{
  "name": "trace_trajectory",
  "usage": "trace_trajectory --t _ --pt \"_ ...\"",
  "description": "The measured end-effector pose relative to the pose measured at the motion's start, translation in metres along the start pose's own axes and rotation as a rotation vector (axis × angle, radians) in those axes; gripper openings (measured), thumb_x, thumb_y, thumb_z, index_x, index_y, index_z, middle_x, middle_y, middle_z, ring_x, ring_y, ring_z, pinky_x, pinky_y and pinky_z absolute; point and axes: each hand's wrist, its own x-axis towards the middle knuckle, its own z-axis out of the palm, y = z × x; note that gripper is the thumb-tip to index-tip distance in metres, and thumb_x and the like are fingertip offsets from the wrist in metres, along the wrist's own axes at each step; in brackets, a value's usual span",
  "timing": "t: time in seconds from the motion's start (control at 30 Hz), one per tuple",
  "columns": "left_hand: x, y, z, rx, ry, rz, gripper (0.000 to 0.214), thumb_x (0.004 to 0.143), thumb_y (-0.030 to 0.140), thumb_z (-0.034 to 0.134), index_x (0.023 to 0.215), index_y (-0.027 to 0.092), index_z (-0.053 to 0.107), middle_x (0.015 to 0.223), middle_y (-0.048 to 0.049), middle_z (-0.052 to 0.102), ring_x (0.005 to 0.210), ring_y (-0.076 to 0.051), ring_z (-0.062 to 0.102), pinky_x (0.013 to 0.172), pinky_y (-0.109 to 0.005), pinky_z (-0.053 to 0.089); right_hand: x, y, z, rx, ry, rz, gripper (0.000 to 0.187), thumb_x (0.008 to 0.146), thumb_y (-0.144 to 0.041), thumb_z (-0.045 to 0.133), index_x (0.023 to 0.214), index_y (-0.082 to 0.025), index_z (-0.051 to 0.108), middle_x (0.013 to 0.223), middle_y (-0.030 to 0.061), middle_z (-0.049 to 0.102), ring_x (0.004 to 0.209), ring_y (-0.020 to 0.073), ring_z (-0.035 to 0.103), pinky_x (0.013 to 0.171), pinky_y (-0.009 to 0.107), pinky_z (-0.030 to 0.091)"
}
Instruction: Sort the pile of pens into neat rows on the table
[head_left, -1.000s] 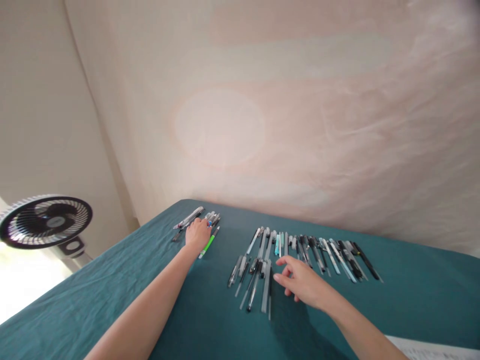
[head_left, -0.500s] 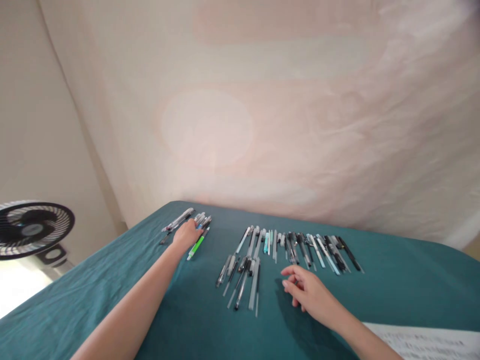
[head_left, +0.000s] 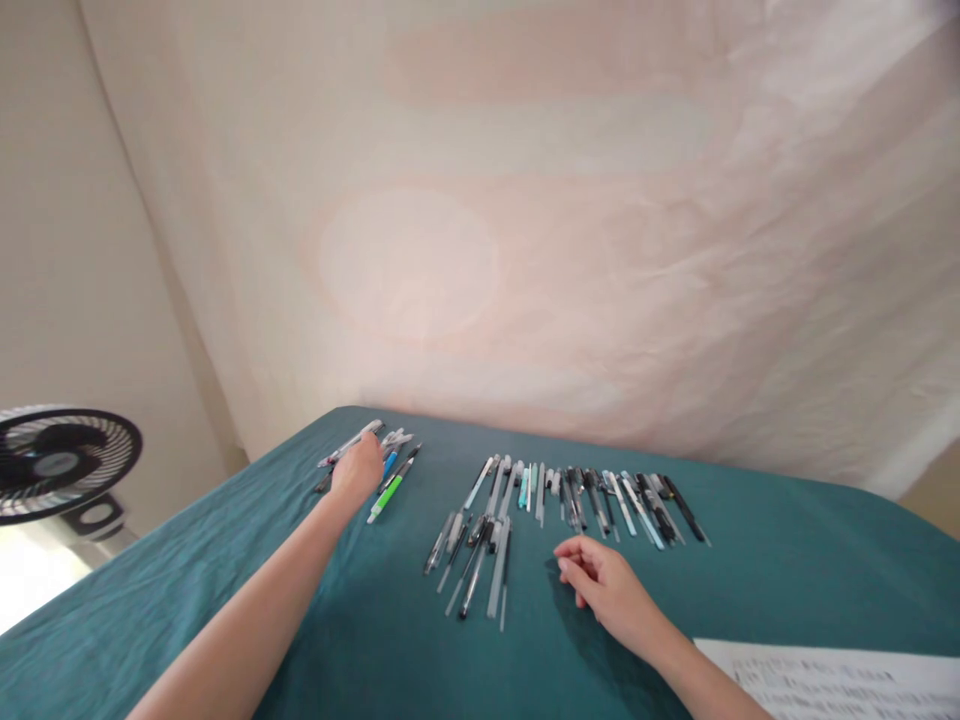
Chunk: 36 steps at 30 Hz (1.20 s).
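Many pens (head_left: 643,514) are laid on a green-covered bench (head_left: 390,640), in a far-left group (head_left: 341,448), a long row (head_left: 684,508) and a nearer cluster (head_left: 498,568). They are set mostly side by side, presumably so that each can be told apart. The left hand (head_left: 358,466) is held over the far-left group, beside a blue pen (head_left: 390,462) and a green pen (head_left: 385,498); whether anything is pinched cannot be told, its fingertips being hidden. The right hand (head_left: 600,578) is held loosely curled in front of the row, no pen seen in it, perhaps so the pens are left uncovered.
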Motion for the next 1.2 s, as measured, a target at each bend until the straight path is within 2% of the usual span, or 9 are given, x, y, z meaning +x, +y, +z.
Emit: trace_trajectory --t 0.1,0.13,0.23,0.37,0.5,0.63,0.77,0.97,1.2 --pt "-0.014 0.026 -0.01 -0.097 0.015 0.093 0.026 0.082 0.03 0.035 0.095 0.013 0.049 0.077 -0.0115 0.06 0.072 -0.022 0.057 0.066 -0.034 0.04 0.0 -0.001 0.001 0.017 0.018 -0.01 0.02 0.079 -0.034 0.047 0.087 -0.017 0.054 0.068 -0.001 0.057 0.045 0.0073 0.05 0.042 0.019 0.039" --pt "-0.023 0.039 -0.012 -0.204 -0.005 0.171 0.026 0.082 0.031 0.036 0.096 0.014 0.049 0.078 -0.009 0.061 0.071 -0.019 0.057 0.067 -0.031 0.041 0.0 -0.002 0.001 0.029 0.027 -0.009 0.021 0.079 -0.035 0.048 0.087 -0.017 0.054 0.068 -0.001 0.057 0.044 0.0074 0.049 0.041 0.019 0.038" --pt "-0.059 0.088 -0.009 -0.569 -0.174 0.323 0.027 0.082 0.035 0.035 0.097 0.017 0.048 0.074 -0.0026 0.059 0.06 -0.013 0.054 0.061 -0.026 0.041 -0.001 -0.005 0.001 0.113 0.053 0.005 0.027 0.079 -0.041 0.048 0.088 -0.017 0.055 0.067 -0.0005 0.057 0.043 0.0079 0.049 0.035 0.017 0.033" --pt "-0.116 0.15 0.01 -0.962 -0.514 0.266 0.028 0.081 0.036 0.037 0.098 0.016 0.047 0.073 -0.0012 0.057 0.051 -0.009 0.05 0.05 -0.022 0.039 -0.001 -0.009 -0.005 0.364 0.179 -0.012 0.035 0.08 -0.048 0.044 0.092 -0.017 0.057 0.071 0.0005 0.056 0.042 0.0064 0.046 0.033 0.017 0.031" --pt "-0.157 0.185 0.029 -1.132 -0.72 0.17 0.027 0.079 0.035 0.041 0.094 0.014 0.047 0.071 -0.0012 0.057 0.047 -0.007 0.049 0.047 -0.02 0.036 0.002 -0.01 -0.013 0.658 0.339 -0.02 0.039 0.08 -0.05 0.043 0.097 -0.018 0.058 0.075 0.0009 0.057 0.041 0.0043 0.042 0.033 0.016 0.029" --pt "-0.181 0.198 0.035 -1.2 -0.828 0.075 0.025 0.079 0.035 0.042 0.092 0.014 0.046 0.071 -0.0019 0.058 0.047 -0.008 0.051 0.046 -0.02 0.034 0.006 -0.006 -0.019 0.835 0.388 0.003 0.035 0.076 -0.045 0.054 0.098 -0.019 0.06 0.062 -0.0024 0.055 0.04 0.0039 0.04 0.034 0.015 0.027" --pt "-0.196 0.199 0.034 -1.25 -0.89 0.049 0.024 0.079 0.034 0.044 0.091 0.014 0.045 0.07 -0.0023 0.059 0.049 -0.008 0.054 0.049 -0.021 0.036 0.008 -0.002 -0.022 0.905 0.382 0.043 0.032 0.073 -0.04 0.06 0.095 -0.017 0.061 0.069 -0.0006 0.059 0.041 0.0028 0.04 0.035 0.014 0.029" --pt "-0.205 0.196 0.04 -1.333 -0.895 0.034 0.027 0.077 0.038 0.048 0.089 0.014 0.044 0.07 -0.0024 0.058 0.054 -0.01 0.055 0.054 -0.023 0.04 0.011 0.0 -0.022 0.952 0.403 0.045 0.022 0.071 -0.037 0.064 0.067 -0.016 0.058 0.05 -0.0064 0.048 0.037 0.0024 0.036 0.035 0.014 0.029" --pt "-0.201 0.194 0.044 -1.325 -0.863 -0.054 0.029 0.073 0.042 0.052 0.083 0.015 0.045 0.065 0.0008 0.056 0.049 -0.008 0.05 0.049 -0.021 0.037 0.013 0.0 -0.024 0.945 0.449 0.072 0.026 0.068 -0.037 0.066 0.062 -0.016 0.052 0.045 -0.0073 0.041 0.037 0.0037 0.035 0.034 0.015 0.03"
